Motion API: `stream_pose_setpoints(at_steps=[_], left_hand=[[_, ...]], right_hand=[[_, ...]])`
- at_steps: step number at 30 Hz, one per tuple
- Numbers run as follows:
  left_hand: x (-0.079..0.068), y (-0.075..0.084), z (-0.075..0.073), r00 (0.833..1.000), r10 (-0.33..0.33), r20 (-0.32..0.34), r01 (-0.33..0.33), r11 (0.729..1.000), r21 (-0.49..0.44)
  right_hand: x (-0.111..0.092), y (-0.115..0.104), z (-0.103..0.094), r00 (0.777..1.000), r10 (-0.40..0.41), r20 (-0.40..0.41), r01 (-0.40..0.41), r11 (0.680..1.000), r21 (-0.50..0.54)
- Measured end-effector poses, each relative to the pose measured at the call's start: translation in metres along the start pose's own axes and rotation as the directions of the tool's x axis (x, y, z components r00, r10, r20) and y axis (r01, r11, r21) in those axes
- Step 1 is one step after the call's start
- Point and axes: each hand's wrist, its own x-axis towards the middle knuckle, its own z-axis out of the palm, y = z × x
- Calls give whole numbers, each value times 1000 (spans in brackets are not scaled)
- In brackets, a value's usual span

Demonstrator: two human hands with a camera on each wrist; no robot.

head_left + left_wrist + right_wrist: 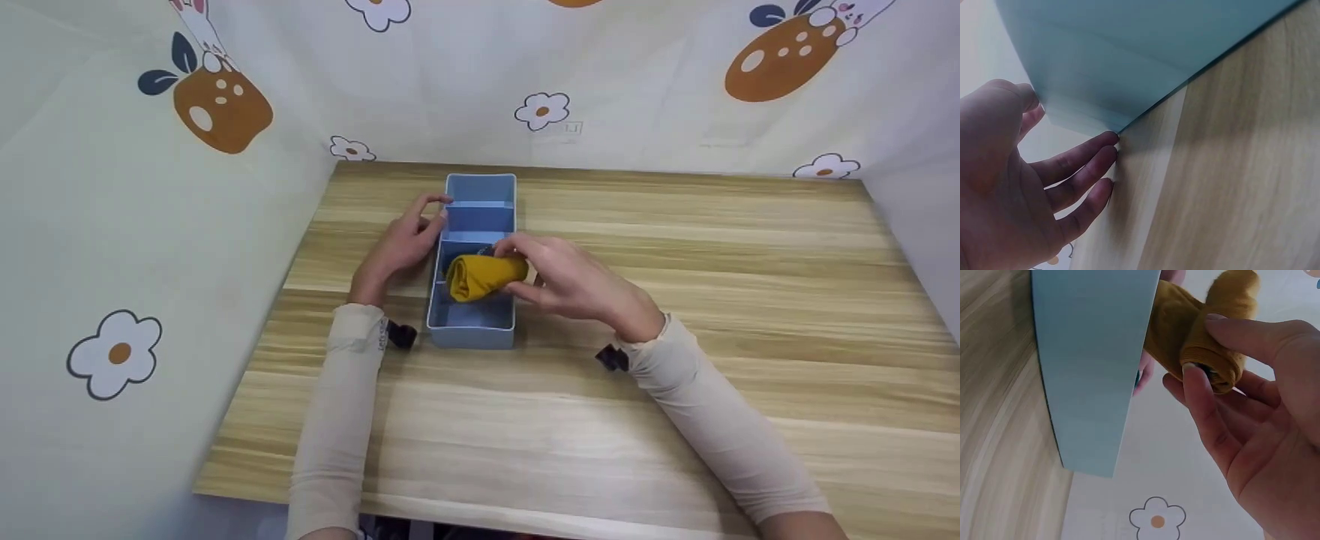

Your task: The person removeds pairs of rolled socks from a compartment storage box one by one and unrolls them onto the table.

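Note:
A rolled mustard-yellow cloth [480, 276] is held in my right hand [574, 281], over the near part of a long blue divided box [471, 337]. In the right wrist view, thumb and fingers pinch one end of the roll [1176, 326], and something dark shows inside its coil. My left hand [405, 244] rests against the box's left side, with index finger and thumb at the rim. From the left wrist view, the other fingers [1081, 174] are spread loosely near the bottom of the outer wall [1112, 56]. A small dark thing [486, 250] shows behind the cloth.
The box stands lengthwise on a wood-grain table [712, 300], with dividers across it. Behind and to the left hang pale curtains [637, 82] printed with flowers and orange fruit. Small black cameras [403, 335] sit at both wrists.

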Motion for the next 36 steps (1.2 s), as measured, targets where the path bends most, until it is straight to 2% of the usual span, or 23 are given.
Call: stream_pose_setpoints(at_steps=[5, 16, 25, 36], left_hand=[[1, -1, 0, 1000, 5, -4, -5, 1000, -7], [0, -3, 0, 1000, 0, -13, 0, 1000, -15], [2, -3, 1, 1000, -6, -27, 7, 1000, 8], [2, -2, 2, 999, -9, -35, 9, 1000, 2]], right_hand=[[-8, 10, -4, 1000, 7, -20, -5, 995, 98], [-20, 27, -17, 998, 39, -50, -28, 977, 212], [-30, 41, -22, 995, 81, -65, -67, 980, 185], [-43, 56, -32, 986, 142, -86, -121, 970, 213]])
